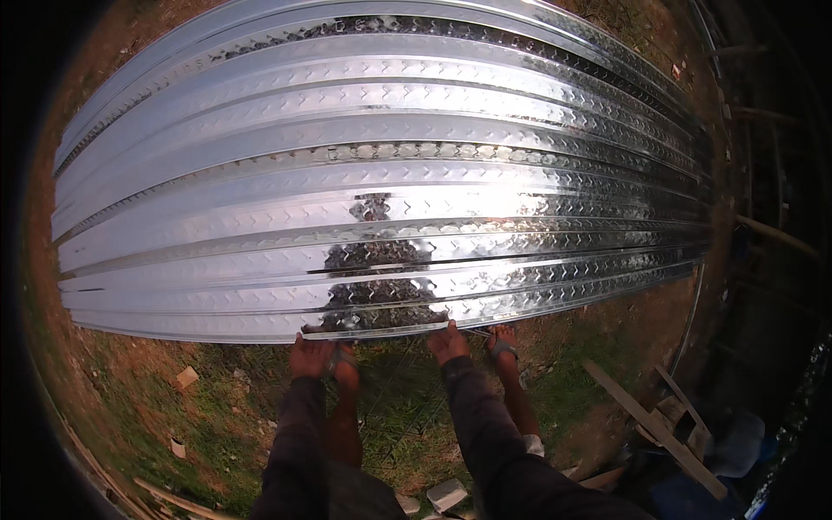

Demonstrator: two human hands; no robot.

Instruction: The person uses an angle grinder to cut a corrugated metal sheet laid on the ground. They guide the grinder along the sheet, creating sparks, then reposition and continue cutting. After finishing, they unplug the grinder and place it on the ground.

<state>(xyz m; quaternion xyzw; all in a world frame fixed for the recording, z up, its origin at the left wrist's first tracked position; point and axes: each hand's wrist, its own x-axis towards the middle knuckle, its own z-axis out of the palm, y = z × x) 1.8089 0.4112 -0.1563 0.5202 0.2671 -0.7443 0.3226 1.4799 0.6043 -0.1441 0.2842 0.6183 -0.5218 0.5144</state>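
A large, shiny corrugated metal roofing sheet (260,199) spreads across most of the view, ribbed lengthwise and stamped with small chevron marks. My left hand (310,355) grips its near edge left of the middle. Farther right along that same edge, my right hand (448,344) holds on as well. Both thumbs rest on the upper side, while the fingers are mostly hidden beneath the metal. A dark reflection shows in the sheet between and beyond my hands.
My sandalled feet stand on grass and bare soil just under the near edge. Wooden planks (654,429) lie at the lower right, beside a grey rounded object (741,444). A pale block (447,495) sits at the bottom, and thin poles (178,500) lie at lower left.
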